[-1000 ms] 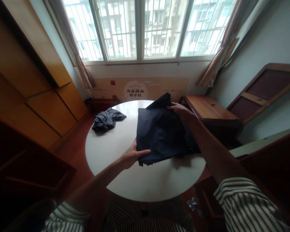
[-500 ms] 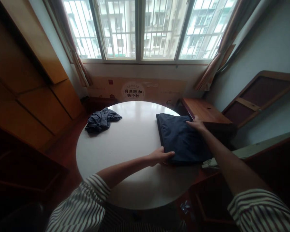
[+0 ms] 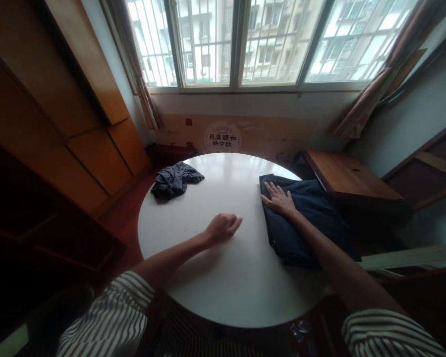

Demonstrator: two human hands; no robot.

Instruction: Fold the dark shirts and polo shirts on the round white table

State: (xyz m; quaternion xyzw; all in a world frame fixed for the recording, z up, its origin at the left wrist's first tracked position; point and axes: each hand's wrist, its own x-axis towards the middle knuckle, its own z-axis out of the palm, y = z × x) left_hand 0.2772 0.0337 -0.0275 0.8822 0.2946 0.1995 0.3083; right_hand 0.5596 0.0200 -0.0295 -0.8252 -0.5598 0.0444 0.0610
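A stack of folded navy-blue garments [image 3: 319, 203] lies at the right of the round white table [image 3: 230, 282], its outer side reaching past the tabletop's edge. My right hand [image 3: 280, 198] rests flat on its upper left part, fingers spread. Over the middle of the table is my left hand [image 3: 223, 228], fingers curled in and no object visible in them, apart from the stack. A crumpled dark grey-blue garment [image 3: 176, 179] sits in a loose heap at the table's far left.
Beyond the table on the right stands a brown wooden desk [image 3: 353, 173]. Wooden cabinets [image 3: 96, 163] line the left wall, and barred windows [image 3: 208, 44] fill the far side. A pale green ledge [image 3: 412, 255] runs along the right.
My left hand has let go of the stack's near corner and moved left, curling its fingers. My right hand has shifted from the far right edge onto the stack's top left. The view has turned left.
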